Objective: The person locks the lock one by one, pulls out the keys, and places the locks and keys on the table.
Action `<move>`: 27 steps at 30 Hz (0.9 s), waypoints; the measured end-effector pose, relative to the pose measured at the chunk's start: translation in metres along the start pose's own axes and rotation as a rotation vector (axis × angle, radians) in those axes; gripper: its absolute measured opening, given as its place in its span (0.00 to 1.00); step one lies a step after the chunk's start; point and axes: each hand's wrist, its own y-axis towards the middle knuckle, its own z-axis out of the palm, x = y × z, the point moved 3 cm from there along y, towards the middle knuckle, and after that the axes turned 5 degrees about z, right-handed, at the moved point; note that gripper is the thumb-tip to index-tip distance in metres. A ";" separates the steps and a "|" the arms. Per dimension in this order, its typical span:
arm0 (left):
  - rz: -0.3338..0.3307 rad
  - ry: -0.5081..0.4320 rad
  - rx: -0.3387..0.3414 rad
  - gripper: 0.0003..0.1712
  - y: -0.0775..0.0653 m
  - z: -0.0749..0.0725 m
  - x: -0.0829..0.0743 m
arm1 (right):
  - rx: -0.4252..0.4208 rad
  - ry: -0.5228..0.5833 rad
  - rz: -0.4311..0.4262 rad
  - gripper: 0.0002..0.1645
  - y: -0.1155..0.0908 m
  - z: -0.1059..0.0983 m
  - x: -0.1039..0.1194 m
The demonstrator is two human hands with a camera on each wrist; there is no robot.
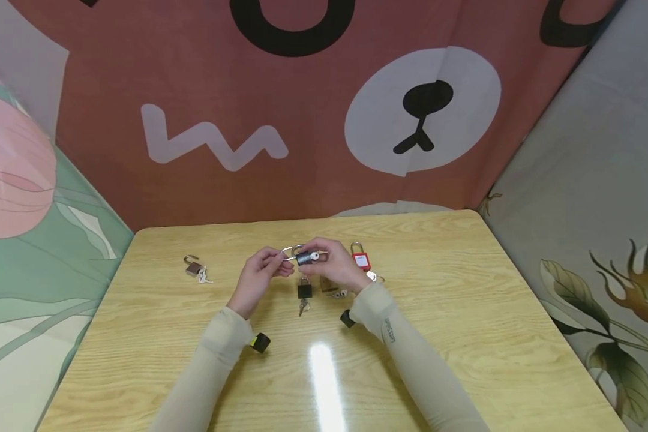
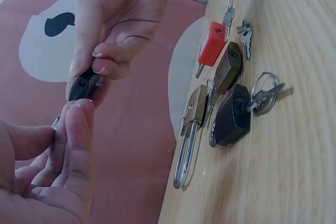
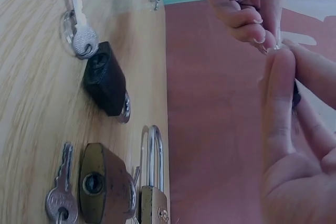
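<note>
Above the table, a small dark padlock (image 1: 304,258) is held between both hands, a key (image 1: 315,256) at its right end and its metal shackle toward the left. My right hand (image 1: 335,262) grips the body; in the left wrist view the dark body (image 2: 84,85) shows below that hand's fingertips. With thumb and fingers, my left hand (image 1: 259,273) pinches the shackle, and a bit of metal (image 2: 55,123) shows there in the left wrist view. Fingers hide most of the padlock in the right wrist view.
Below the hands lie a black padlock (image 1: 305,291) with keys, a brass padlock (image 1: 328,285) and a long-shackled brass padlock (image 2: 195,103). A red padlock (image 1: 361,260) lies to the right, an open-shackled brown padlock (image 1: 193,268) with keys to the left. Patterned cloths surround the wooden table (image 1: 140,360).
</note>
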 end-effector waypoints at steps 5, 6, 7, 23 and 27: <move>0.005 0.014 -0.019 0.11 0.000 0.000 -0.002 | -0.002 -0.057 -0.038 0.28 0.000 0.000 0.003; 0.010 0.016 -0.020 0.12 0.000 0.000 -0.003 | -0.005 -0.064 -0.041 0.27 0.000 0.000 0.003; 0.014 0.018 -0.019 0.12 0.000 0.000 -0.003 | -0.006 -0.069 -0.041 0.27 0.000 0.000 0.002; 0.060 0.093 0.030 0.12 -0.002 0.010 -0.005 | -0.025 -0.081 0.018 0.29 0.002 0.001 -0.008; 0.062 0.122 0.032 0.12 -0.003 0.010 -0.006 | -0.006 -0.046 0.002 0.24 0.001 0.002 -0.008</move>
